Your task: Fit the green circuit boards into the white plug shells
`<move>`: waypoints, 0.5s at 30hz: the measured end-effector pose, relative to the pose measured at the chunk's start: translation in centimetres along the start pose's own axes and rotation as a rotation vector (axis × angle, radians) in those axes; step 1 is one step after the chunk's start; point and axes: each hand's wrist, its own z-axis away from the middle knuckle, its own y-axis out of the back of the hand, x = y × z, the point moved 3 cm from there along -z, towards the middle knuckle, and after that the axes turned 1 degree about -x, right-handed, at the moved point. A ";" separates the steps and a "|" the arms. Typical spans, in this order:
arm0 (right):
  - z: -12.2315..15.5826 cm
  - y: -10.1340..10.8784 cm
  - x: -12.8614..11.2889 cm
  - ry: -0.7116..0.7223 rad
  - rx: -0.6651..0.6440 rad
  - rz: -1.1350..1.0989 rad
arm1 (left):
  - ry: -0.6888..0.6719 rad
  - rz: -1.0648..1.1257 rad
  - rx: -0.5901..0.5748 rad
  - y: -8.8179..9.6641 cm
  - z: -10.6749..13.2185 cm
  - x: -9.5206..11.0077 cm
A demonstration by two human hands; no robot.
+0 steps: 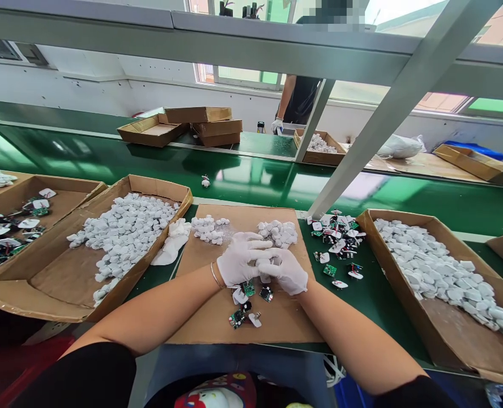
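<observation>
No text, label, brand, number or sign readable anywhere in view.

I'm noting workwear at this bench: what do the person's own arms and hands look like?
The left hand and right hand wear white gloves that end near the wrists. A thin bangle circles the left wrist, just past the glove. The forearms are bare, and black sleeves cover the arms farther up. No lettering can be made out.
</observation>
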 end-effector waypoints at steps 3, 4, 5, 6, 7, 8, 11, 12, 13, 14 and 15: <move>-0.1 0.1 -0.7 0.094 -0.012 0.058 | 0.032 0.025 0.059 0.1 -0.1 0.1; -0.1 0.1 -1.0 0.127 -0.002 0.080 | 0.039 0.021 0.059 0.1 -0.1 0.2; -0.1 0.1 -1.2 0.147 0.008 0.112 | 0.043 0.009 0.050 0.0 -0.1 0.2; -0.1 0.1 -1.3 0.148 0.022 0.154 | 0.043 -0.010 0.038 -0.2 -0.1 0.4; 0.0 0.0 -1.3 0.132 0.041 0.199 | 0.037 -0.031 0.031 -0.3 -0.2 0.5; 0.1 0.0 -1.3 0.106 0.062 0.238 | 0.031 -0.053 0.033 -0.4 -0.1 0.7; 0.2 -0.1 -0.9 0.061 0.066 0.229 | 0.026 -0.089 0.051 -0.4 0.0 0.9; 0.1 -0.1 -0.8 0.067 0.046 0.171 | 0.033 -0.085 0.044 -0.3 0.0 0.9; 0.1 -0.1 -0.6 0.072 0.024 0.091 | 0.045 -0.073 0.029 -0.3 0.1 0.8; 0.0 -0.1 -0.4 0.068 0.001 0.007 | 0.057 -0.056 0.015 -0.2 0.2 0.7; 0.0 -0.1 -0.2 0.054 -0.021 -0.068 | 0.068 -0.033 0.008 -0.1 0.3 0.6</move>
